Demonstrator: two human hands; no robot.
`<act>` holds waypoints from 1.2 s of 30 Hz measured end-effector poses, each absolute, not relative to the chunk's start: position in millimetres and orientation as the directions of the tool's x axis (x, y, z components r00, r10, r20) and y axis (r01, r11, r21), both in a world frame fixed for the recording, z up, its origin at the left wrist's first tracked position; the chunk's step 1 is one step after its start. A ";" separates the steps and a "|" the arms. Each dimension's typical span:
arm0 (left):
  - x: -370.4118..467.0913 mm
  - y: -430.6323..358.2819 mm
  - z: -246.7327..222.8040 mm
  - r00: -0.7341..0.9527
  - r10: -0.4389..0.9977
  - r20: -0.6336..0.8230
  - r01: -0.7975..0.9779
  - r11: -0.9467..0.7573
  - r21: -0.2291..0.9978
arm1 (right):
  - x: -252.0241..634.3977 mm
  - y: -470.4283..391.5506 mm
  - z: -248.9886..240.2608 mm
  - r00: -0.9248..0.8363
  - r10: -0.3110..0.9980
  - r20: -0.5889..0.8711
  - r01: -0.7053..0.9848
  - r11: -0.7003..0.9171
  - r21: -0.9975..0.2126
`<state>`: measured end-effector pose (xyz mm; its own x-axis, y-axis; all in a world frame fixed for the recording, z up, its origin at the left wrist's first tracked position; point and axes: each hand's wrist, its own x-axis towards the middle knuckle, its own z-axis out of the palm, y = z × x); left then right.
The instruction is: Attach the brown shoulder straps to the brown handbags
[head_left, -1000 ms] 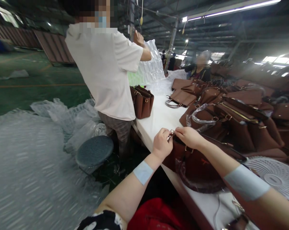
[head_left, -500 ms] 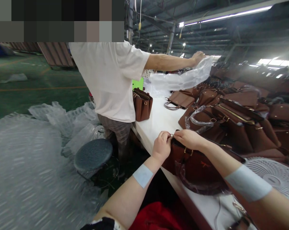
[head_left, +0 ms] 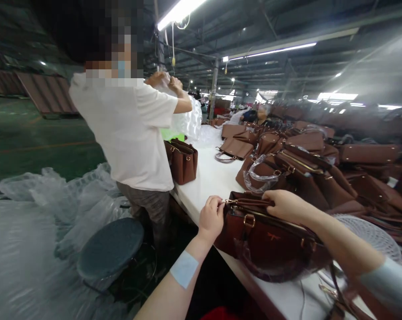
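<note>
A dark brown handbag (head_left: pixel 267 240) with plastic-wrapped handles stands at the table's near edge. At its left top corner my left hand (head_left: pixel 211 218) pinches a small gold clasp (head_left: pixel 230 202). A brown strap (head_left: pixel 252 203) runs from the clasp along the bag's top opening. My right hand (head_left: pixel 289 206) is closed on the strap's other end, over the bag's rim; its fingertips are partly hidden. One wrapped handle (head_left: pixel 274 275) hangs down the bag's front.
Many brown handbags (head_left: pixel 314 173) pile up at right. Another bag (head_left: pixel 182 160) stands by a co-worker in a white shirt (head_left: pixel 127 133), who holds up bubble wrap (head_left: pixel 189 118). A round stool (head_left: pixel 110 249) and a plastic heap (head_left: pixel 27 249) are at left; a white fan guard (head_left: pixel 370 235) is at right.
My right hand has moved right from the bag's corner along its top, and the strap now shows between my hands. The co-worker's arms have drawn in, raising the bubble wrap.
</note>
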<state>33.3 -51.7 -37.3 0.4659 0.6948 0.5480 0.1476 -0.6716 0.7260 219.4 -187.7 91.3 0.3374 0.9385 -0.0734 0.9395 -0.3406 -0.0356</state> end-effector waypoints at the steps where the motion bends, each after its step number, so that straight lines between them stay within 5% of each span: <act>1: 33.4 -51.3 -37.3 0.461 0.690 0.557 0.147 -0.679 0.720 | 232.6 -205.1 94.9 0.383 0.922 -0.055 0.923 -0.385 -0.022; 6: 33.0 -48.8 -38.7 0.463 0.649 0.604 0.098 -0.714 0.693 | 284.8 -307.3 90.6 0.565 0.824 0.034 0.824 -0.566 0.021; 11: 36.3 -42.8 -45.0 0.452 0.637 0.625 0.082 -0.727 0.682 | 289.1 -383.3 32.3 0.664 0.732 0.157 0.739 -0.674 0.015; 18: 35.9 -74.5 -3.1 0.486 0.485 0.727 0.027 -0.840 0.542 | 276.6 -432.9 -70.9 0.801 0.568 0.191 0.599 -0.750 -0.281; 27: 52.1 -179.6 8.7 0.626 0.164 0.762 -0.246 -0.886 0.393 | 274.9 -516.2 -83.9 0.860 0.472 0.195 0.508 -0.754 -0.417; 31: 69.3 -226.3 -14.9 0.759 -0.093 0.644 -0.471 -0.761 0.446 | 266.3 -554.2 -108.4 0.882 0.418 0.216 0.471 -0.787 -0.398; 36: 98.2 -276.3 -55.8 0.961 -0.242 0.135 -0.270 -0.712 0.648 | 261.0 -582.4 -152.7 0.905 0.347 0.247 0.416 -0.842 -0.343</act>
